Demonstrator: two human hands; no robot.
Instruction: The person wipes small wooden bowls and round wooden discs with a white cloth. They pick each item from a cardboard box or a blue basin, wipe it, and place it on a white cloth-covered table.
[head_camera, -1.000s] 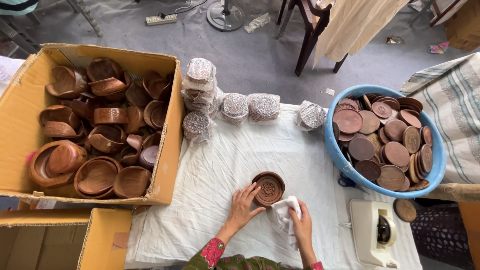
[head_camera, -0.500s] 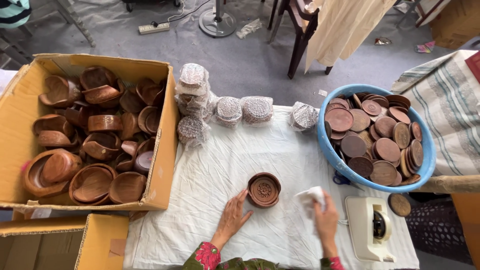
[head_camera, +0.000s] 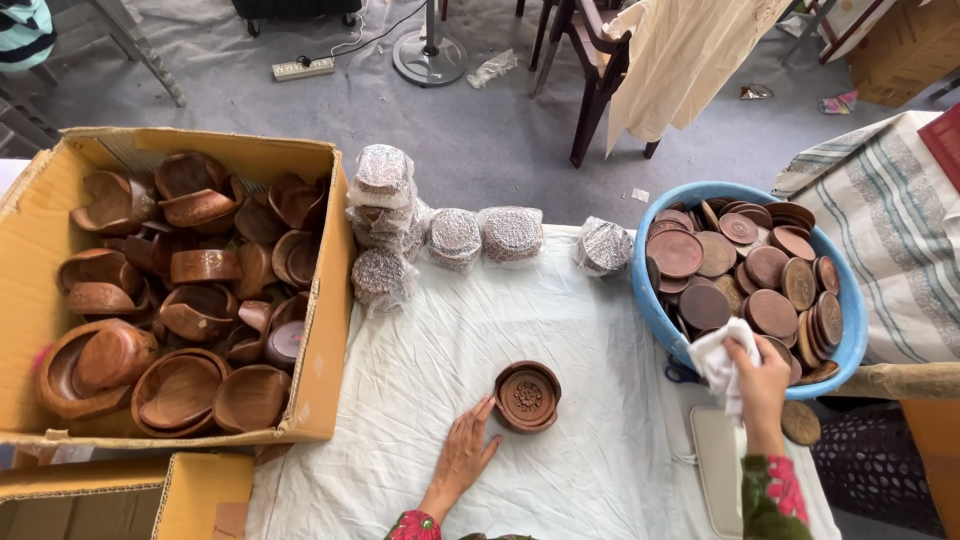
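White cloth-covered table (head_camera: 420, 370); cardboard box (head_camera: 30, 250) of wooden bowls at left; blue basin (head_camera: 660, 320) of round lids at right. Small carved wooden bowl (head_camera: 527, 396) at centre. Left hand (head_camera: 465, 455) spread flat, fingertips touching bowl. Right hand (head_camera: 760, 380) at basin rim, gripping white rag (head_camera: 712, 362).

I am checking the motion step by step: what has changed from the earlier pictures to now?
The right hand, holding the white cloth, moved from the round wooden box right to the blue basin of wooden lids. The left hand let go of the box and rests beside it. The box and the cardboard carton stayed put.
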